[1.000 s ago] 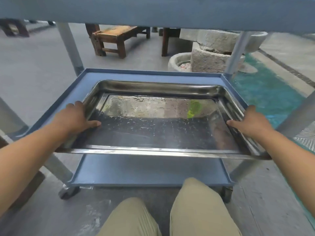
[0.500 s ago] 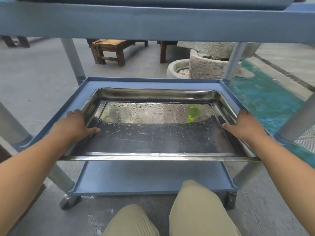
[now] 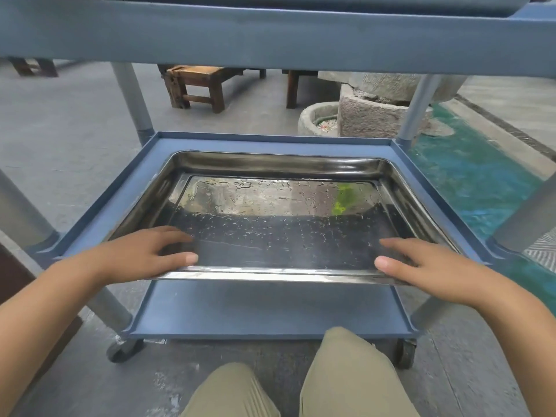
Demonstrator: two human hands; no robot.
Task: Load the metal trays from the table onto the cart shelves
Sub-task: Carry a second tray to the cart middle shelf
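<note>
A wet, shiny metal tray (image 3: 279,233) lies in the blue cart's middle shelf (image 3: 129,188); its near rim covers the shelf's front edge. My left hand (image 3: 141,254) rests on the tray's near left corner, fingers stretched flat into the tray and thumb along the front rim. At the near right corner my right hand (image 3: 427,266) lies the same way, fingers straight and thumb on the rim. Neither hand curls round the tray.
The cart's top shelf (image 3: 270,34) spans the view overhead, and the bottom shelf (image 3: 270,311) lies bare below the tray. Grey posts (image 3: 132,100) stand at the corners, with castors (image 3: 120,350) on the concrete floor. Wooden benches (image 3: 195,85) and stone troughs (image 3: 370,115) stand beyond. My knees (image 3: 346,377) are close to the cart.
Both hands left the tray's side rims and came to its near corners. The tray slid farther into the middle shelf and settled lower.
</note>
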